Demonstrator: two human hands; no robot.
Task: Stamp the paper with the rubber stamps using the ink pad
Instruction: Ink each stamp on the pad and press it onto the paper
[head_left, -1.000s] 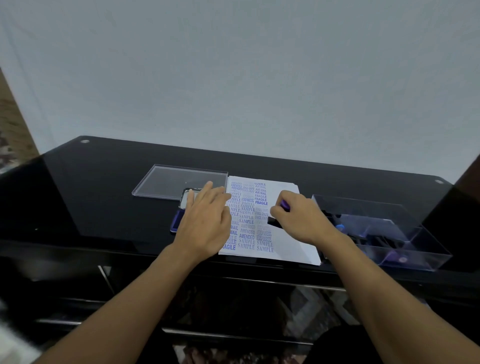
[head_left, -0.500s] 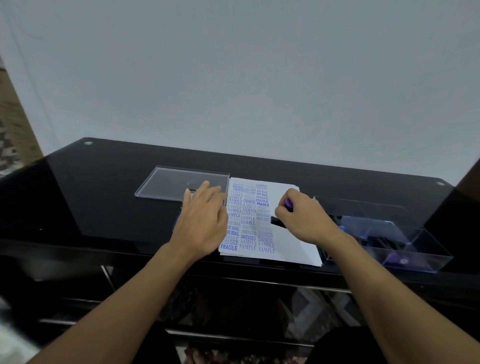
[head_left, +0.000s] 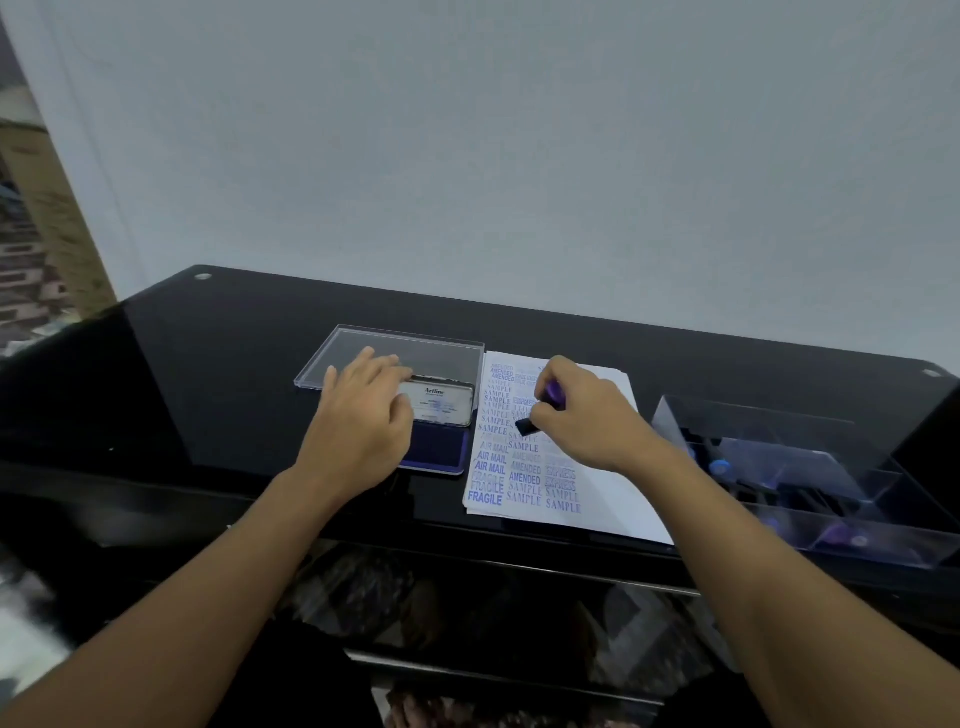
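- The paper (head_left: 618, 512) is lying flat. It's white, and its left part is carrying columns of blue words like SAMPLE, AIR MAIL, AMENDED and FRAGILE, while the right part is showing bare.
- The ink pad (head_left: 441, 452) is sitting just left of the paper, open and showing its dark blue pad. Its silver lid (head_left: 441, 402) is standing up at the back.
- The stamp (head_left: 551, 394), purple handle and black base, is tilting over the paper's middle in the right hand (head_left: 587, 421). Can't tell if it's touching.

One head-worn wide view looks forward and down, close over the black table (head_left: 218, 384)
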